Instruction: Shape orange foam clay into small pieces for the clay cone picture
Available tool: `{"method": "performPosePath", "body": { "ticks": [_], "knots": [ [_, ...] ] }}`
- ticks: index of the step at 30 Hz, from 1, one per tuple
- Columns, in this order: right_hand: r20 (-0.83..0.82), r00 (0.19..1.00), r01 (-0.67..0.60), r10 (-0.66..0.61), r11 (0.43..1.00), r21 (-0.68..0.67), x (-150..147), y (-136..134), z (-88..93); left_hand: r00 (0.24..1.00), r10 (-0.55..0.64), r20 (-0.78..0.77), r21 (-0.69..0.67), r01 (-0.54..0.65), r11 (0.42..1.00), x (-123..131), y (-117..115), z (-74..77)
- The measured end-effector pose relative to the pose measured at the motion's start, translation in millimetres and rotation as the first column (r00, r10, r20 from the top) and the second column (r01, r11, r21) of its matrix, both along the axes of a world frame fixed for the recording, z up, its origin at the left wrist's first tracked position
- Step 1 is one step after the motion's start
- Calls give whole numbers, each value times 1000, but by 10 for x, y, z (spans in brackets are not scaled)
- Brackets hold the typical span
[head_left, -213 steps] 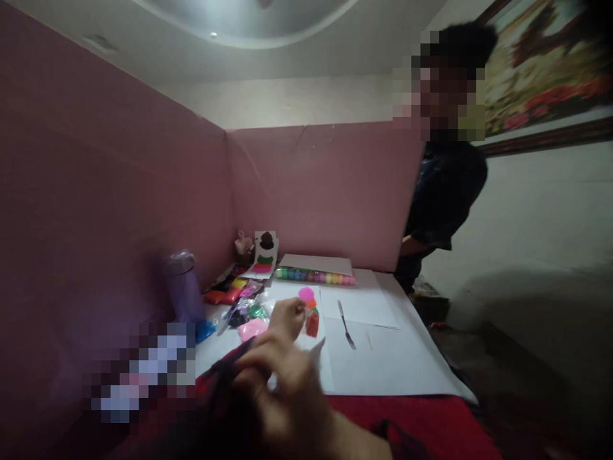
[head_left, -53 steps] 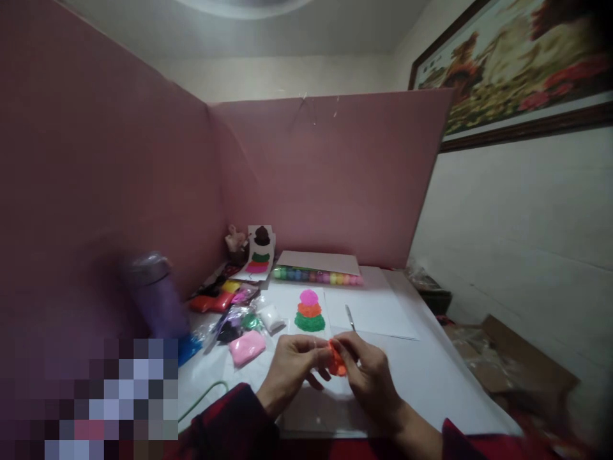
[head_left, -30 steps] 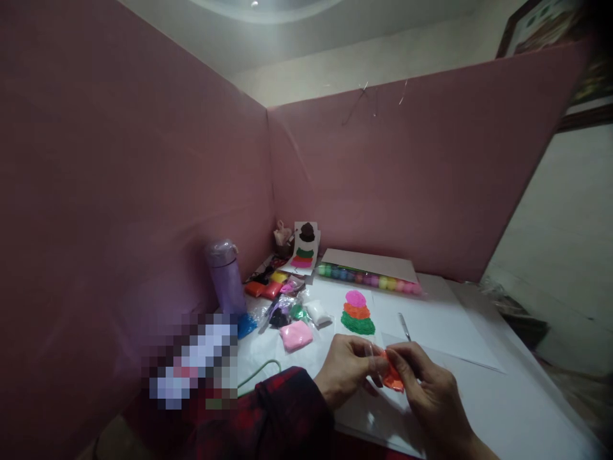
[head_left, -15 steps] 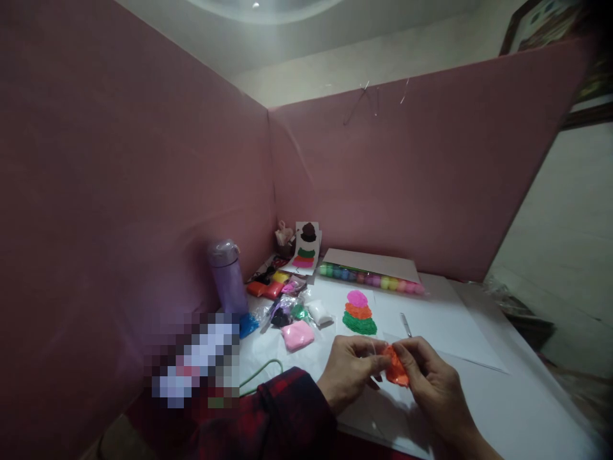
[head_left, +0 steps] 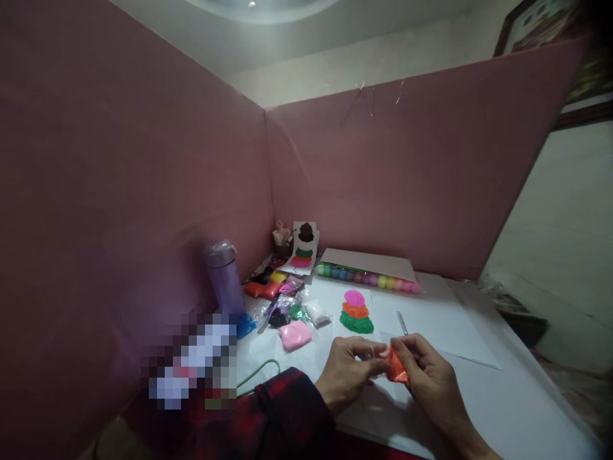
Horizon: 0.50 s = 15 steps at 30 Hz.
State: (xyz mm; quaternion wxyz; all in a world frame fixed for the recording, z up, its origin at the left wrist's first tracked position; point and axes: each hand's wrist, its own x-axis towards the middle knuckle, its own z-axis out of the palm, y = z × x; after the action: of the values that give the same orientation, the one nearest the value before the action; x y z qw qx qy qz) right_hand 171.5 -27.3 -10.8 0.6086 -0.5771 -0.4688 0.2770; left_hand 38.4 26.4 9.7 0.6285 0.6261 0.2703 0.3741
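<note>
Finding: orange packet (head_left: 397,370) held between both hands, right of lower centre

Location. The packet is raised above the white-covered desk (head_left: 507,415), between the left hand (head_left: 347,372) and the right hand (head_left: 431,377).

State of grip. Right grip: closed, thumb and bent fingers pinching the orange body from the right. Left grip: closed to a pinch, thumb and forefinger meeting at the packet's left end, where clear plastic shows; the exact contact is partly hidden by the fingers.

Governing relation. The orange bulk lies immediately right of the left fingertips and against the inner side of the right fingers, so the right hand is nearer to the filled part. The long axis appears to slant from upper left to lower right; the packet's far outline is covered and its full length cannot be confirmed. Relative to the right grip, the packet projects left and slightly downward.

Surroundings. A layered pink, orange and green shape (head_left: 356,312) lies flat beyond the hands, above and left of the packet in the frame. A slim metal tool (head_left: 401,322) shows just above the right hand, its lower end hidden. A pink packet (head_left: 295,335) and a white packet (head_left: 317,312) lie left of these, well apart from the grip.
</note>
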Motion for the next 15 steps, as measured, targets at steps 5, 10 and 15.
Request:
{"method": "performPosePath", "body": {
  "ticks": [5,10,15],
  "knots": [
    [123,992,22,-24,1000,14,16,-11,-10,994,-112,-10,-34,112,993,0,1,5],
    [176,983,46,-45,999,-1,12,-4,-3,993,-120,-1,-40,120,992,13,23,-6],
    [169,983,80,-76,997,-18,-6,2,1,990,-140,11,-40,140,989,22,35,-47]
  ]
}}
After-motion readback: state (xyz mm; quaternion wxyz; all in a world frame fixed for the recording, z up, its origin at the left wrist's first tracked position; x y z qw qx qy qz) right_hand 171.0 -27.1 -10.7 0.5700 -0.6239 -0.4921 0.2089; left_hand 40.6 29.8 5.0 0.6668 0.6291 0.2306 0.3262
